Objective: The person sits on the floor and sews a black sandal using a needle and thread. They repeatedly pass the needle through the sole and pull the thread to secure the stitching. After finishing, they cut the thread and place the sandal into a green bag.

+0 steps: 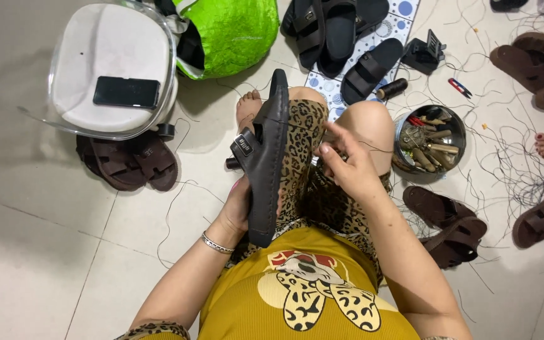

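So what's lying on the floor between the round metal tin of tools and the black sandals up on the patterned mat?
In the head view, a dark thread spool lies between the tin and black sandals.

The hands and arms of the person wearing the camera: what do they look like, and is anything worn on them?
Both arms are bare from the short sleeves down. The left hand has a thin silver bracelet at the wrist and pink-painted nails. The right hand wears no bracelet or watch that shows. The sleeve edges have a leopard-spot trim, matching the mustard-yellow top.
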